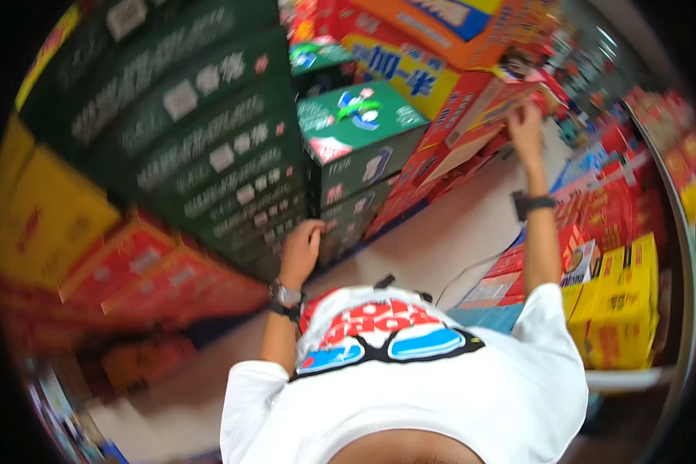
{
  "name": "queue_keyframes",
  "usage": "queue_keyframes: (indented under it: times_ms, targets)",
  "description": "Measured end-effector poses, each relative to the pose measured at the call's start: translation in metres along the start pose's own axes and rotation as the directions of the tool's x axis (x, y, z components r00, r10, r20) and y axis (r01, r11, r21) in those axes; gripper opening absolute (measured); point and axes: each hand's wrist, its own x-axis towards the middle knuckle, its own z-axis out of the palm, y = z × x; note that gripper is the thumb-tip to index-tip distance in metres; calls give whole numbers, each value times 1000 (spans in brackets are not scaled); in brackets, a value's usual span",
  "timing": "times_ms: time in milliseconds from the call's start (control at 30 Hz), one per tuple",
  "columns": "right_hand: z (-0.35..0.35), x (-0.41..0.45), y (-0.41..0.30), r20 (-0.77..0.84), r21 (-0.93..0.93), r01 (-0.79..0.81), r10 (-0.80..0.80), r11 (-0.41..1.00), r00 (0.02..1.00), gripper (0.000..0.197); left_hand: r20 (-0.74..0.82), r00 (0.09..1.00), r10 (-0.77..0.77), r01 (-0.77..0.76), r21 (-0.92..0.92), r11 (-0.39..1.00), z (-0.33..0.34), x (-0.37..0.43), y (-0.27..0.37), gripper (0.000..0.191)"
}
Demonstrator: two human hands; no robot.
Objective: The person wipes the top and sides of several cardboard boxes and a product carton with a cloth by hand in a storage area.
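Observation:
My left hand (301, 249) is beside the tall stack of dark green cartons (226, 156), with a wristwatch (287, 294) above it on the arm. Its thumb and index finger are a little apart, and nothing shows between them. Close by stands a shorter pile of green-topped cartons (359, 116). My right hand (525, 124), on an arm with a black wristband (533, 204), is raised at the outer end of a red and orange carton (470, 119). Its fingers are bent and blurred, so I cannot tell whether they grip the carton.
Yellow cartons (46, 214) and red cartons (156, 267) are stacked at the left. An orange carton (458, 29) lies on top of the far pile. At the right, yellow boxes (615, 307) stand near red packages (600, 203). Pale floor (406, 261) runs between the stacks.

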Motion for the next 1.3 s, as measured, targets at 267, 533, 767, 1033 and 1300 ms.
queue_keyframes:
  times_ms: [267, 533, 767, 1033, 1300]
  targets:
    - [71, 275, 206, 343, -176, 494, -418, 851, 841, 51, -469, 812, -347, 414, 44, 909, 20, -152, -5, 22]
    - [32, 180, 202, -119, -172, -30, 10, 985, 993, 69, -434, 823, -366, 492, 223, 841, -2, -222, 36, 26]
    - [-41, -83, -194, -270, 339, 410, -330, 847, 905, 25, -513, 768, -384, 541, 198, 817, -102, -320, 57, 29]
    - [-76, -388, -599, 552, 834, -290, -731, 470, 401, 16, -447, 722, -528, 636, 128, 761, -238, -533, 35, 56]
    - [-111, -527, -933, 71, 924, -370, -994, 97, -82, 11, -689, 623, -370, 721, 324, 612, -389, -703, 48, 100]
